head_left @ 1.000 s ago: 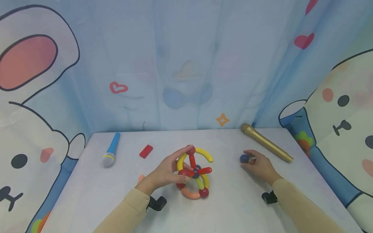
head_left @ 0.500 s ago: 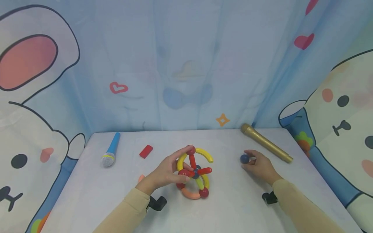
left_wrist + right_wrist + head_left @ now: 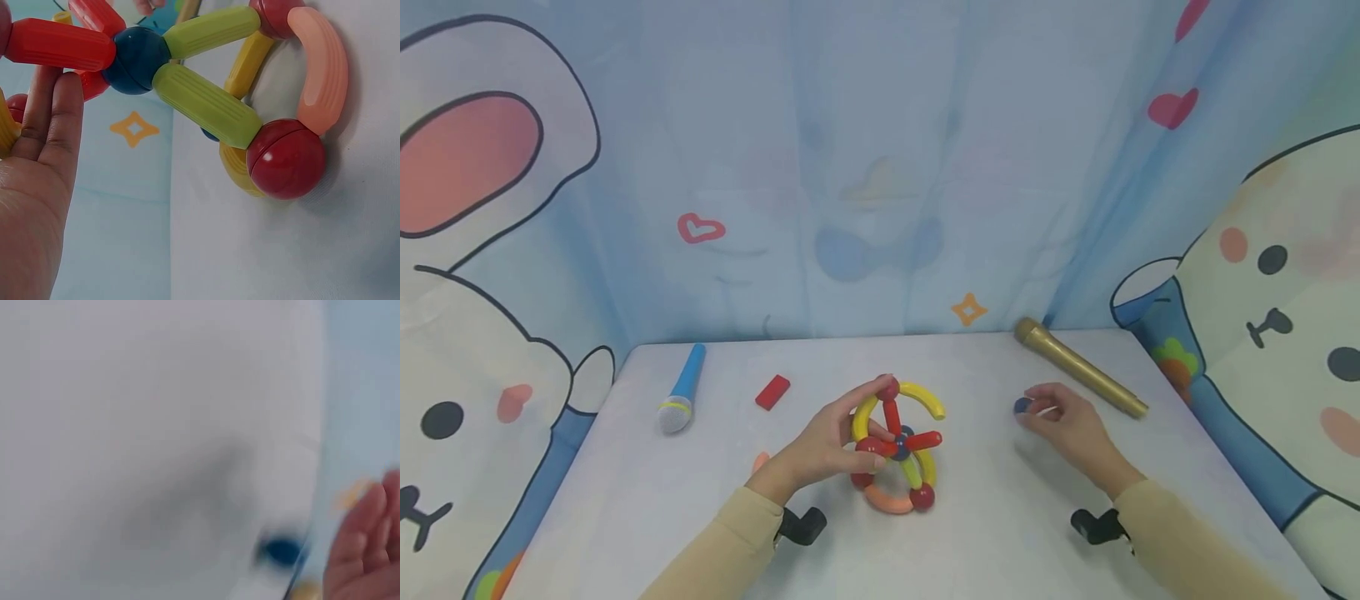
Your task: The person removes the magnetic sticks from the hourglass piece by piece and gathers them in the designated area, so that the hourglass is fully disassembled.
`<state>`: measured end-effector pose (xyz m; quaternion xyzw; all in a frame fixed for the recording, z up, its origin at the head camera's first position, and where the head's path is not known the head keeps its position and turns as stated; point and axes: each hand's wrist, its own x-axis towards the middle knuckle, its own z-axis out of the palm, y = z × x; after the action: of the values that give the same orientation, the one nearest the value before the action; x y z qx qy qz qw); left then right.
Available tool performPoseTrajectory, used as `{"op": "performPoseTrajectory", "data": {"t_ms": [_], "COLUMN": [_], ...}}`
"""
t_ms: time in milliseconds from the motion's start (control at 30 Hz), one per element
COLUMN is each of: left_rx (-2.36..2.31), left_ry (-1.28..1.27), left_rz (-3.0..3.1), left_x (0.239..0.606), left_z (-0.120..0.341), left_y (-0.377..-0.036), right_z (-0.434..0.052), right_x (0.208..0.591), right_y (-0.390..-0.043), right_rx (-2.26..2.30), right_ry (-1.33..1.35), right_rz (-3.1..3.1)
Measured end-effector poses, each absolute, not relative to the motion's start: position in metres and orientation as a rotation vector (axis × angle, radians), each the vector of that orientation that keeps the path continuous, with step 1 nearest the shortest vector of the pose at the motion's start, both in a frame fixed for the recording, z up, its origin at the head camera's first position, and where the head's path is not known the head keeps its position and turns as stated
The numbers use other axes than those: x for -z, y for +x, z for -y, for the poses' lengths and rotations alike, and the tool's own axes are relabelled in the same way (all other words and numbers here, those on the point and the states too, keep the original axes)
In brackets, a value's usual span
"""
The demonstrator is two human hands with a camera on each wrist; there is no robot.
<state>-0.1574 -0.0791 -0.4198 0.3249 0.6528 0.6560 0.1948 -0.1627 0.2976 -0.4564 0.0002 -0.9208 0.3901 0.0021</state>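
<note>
Fingers [image 3: 859,410] curl round a stick-and-ball toy [image 3: 897,446] on the pale table [image 3: 625,492] before cartoon curtains [image 3: 880,167].

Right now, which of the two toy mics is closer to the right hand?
The gold microphone, lying just behind the right hand at the table's far right. The blue microphone lies across the table, far left.

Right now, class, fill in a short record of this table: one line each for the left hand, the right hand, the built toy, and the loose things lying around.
left hand: left hand grips the rod-and-ball toy from its left side
right hand: right hand pinches a blue ball at its fingertips
built toy: red, yellow, green and peach rods joined by red balls around a dark blue ball, standing on the white table
loose things: blue microphone and red block at far left; gold microphone at far right
</note>
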Motion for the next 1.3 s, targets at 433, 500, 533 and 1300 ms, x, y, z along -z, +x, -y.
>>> {"op": "performPoseTrajectory", "data": {"t_ms": [433, 500, 533, 1300], "left_rx": [-1.841, -1.836, -1.833, -1.841], "left_ry": [0.946, 0.941, 0.941, 0.946], "left_rz": [-1.851, -1.86, -1.863, -1.859], "left_x": [0.424, 0.424, 0.424, 0.424], "left_z": [0.081, 0.081, 0.081, 0.08], "left_y": [-0.159, -0.159, -0.159, -0.157], "right_z": [-0.16, -0.155, -0.153, -0.187], "right_x": [0.455, 0.458, 0.459, 0.454], "right_y": [-0.122, -0.122, -0.122, -0.119], "right_rx": [-1.884, -1.873, -1.862, -1.479], "right_ry": [0.273, 0.251, 0.24, 0.171], "right_rz": [2.693, 2.653, 2.645, 2.808]}}
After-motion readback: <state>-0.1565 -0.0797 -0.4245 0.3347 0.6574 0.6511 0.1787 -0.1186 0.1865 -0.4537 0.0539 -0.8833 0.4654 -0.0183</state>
